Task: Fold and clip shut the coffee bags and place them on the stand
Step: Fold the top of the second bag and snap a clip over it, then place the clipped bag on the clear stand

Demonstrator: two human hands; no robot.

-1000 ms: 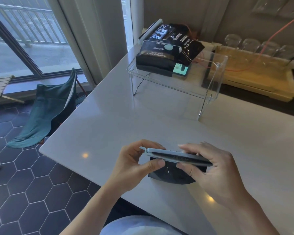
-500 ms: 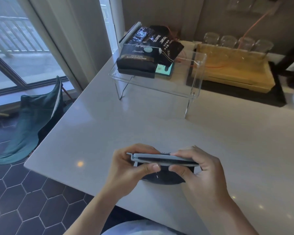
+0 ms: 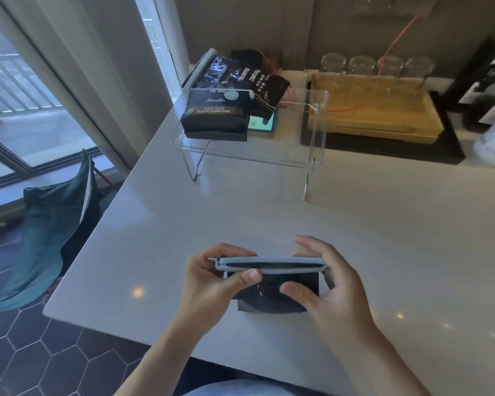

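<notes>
A black bag (image 3: 275,295) stands on the white counter (image 3: 355,241) near its front edge, between the two hands, with a long grey clip (image 3: 270,265) lying across its folded top. The left hand (image 3: 212,278) pinches the clip's left end between thumb and fingers, while the right hand (image 3: 326,287) cups the bag's right side, thumb pressed on the bag's front below the clip and fingers spread loose behind it. Farther back, a clear stand (image 3: 312,155) holds several dark bags (image 3: 217,115) piled at its left end, well apart from the hands.
</notes>
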